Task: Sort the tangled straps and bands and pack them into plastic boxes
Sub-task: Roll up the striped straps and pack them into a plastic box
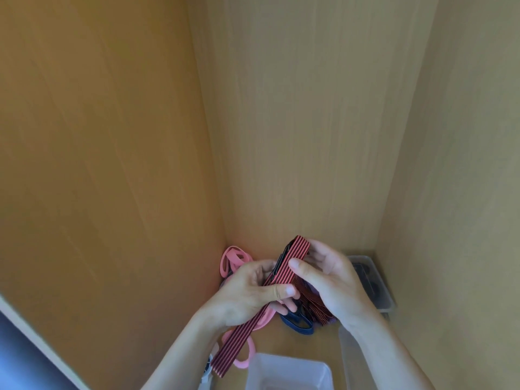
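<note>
Both hands grip one red-and-black striped strap (292, 256). The left hand (247, 294) curls its fingers (284, 291) round the middle, and the right hand (329, 280) pinches the folded upper end between thumb and fingers. The strap's free tail hangs below the left fingers.

Behind and under the left fingers lie loose pink bands (233, 260), and just beneath the fingers of both hands sits a blue strap (298, 323), so the heap looks only partly sorted.

A plastic box (377, 280) beyond the right fingers already holds dark items. The near box (287, 370) below the fingers appears unfilled. I judge the task is at an early-to-middle stage: this strap is yet to be folded and boxed, and the pink and blue ones remain.
</note>
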`<state>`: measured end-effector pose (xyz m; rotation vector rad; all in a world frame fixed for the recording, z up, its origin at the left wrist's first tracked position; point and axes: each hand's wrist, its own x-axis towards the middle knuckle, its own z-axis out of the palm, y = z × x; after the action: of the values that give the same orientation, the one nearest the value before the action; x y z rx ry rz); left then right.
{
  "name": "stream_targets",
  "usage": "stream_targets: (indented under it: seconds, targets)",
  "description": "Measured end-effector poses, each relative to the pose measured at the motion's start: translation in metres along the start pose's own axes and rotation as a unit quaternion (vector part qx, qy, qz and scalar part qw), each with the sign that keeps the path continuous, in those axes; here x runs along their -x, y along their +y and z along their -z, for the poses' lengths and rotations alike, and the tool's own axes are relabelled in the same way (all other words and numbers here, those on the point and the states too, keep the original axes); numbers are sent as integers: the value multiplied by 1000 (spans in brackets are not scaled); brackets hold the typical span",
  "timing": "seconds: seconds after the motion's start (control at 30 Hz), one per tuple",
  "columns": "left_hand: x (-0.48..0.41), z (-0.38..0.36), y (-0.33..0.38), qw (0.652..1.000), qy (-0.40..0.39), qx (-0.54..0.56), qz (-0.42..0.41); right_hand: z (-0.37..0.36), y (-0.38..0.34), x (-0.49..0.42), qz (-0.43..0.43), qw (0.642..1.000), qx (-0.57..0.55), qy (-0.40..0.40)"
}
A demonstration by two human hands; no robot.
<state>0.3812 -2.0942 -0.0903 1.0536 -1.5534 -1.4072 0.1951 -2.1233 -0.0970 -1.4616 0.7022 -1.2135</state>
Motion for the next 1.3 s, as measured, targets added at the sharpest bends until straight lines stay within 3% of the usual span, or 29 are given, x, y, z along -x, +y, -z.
stream_targets:
  seconds: [0.33,0.6,0.83,1.03,1.3]
  targets:
    - [5,-11,-4,999,19,-50,-4,-16,2,4,-51,991,-57,107]
    - [5,-11,-7,997,-53,-52,19,-23,5,8,-39,990,-74,116]
    - [16,-6,-15,989,-60,128,54,-26,8,9,-41,985,-115,121]
    - [24,-7,-16,998,4,21,62,-27,10,10,18,994,10,107]
    - [21,-9,-18,993,88,58,56,-35,8,15,137,964,208,92]
